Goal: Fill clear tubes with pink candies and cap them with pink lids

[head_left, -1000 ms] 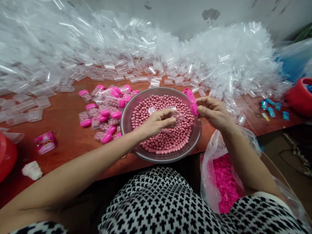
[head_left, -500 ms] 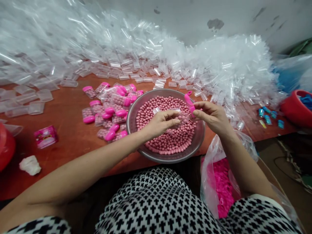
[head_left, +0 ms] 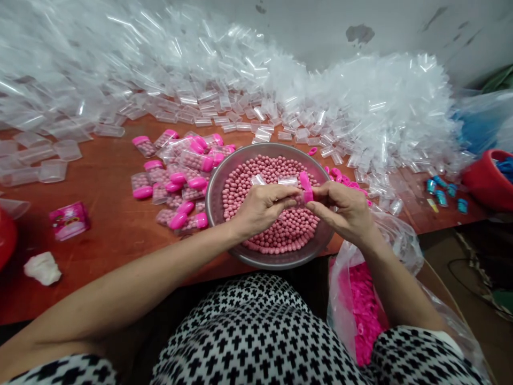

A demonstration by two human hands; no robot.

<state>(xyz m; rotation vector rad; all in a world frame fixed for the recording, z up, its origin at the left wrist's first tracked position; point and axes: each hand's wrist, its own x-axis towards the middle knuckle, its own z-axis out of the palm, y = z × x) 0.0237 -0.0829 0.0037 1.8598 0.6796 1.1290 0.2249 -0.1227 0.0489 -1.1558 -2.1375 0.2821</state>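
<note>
Masses of clear tubes (head_left: 152,69) line a stained wall (head_left: 312,21) behind a red-brown table (head_left: 108,214) bearing a metal bowl (head_left: 276,262) of pink beads (head_left: 272,235). Over it, the left hand (head_left: 262,206) grips a single tube (head_left: 298,200), mostly hidden; at its right end, the nearer right hand (head_left: 344,208) pinches a pink cap (head_left: 305,187), long axis nearly upright, left of the fingertips.

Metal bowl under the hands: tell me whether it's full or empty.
Partly full: pink beads spread across the inside of the metal bowl, while bare grey wall shows between them and the rim.
</note>
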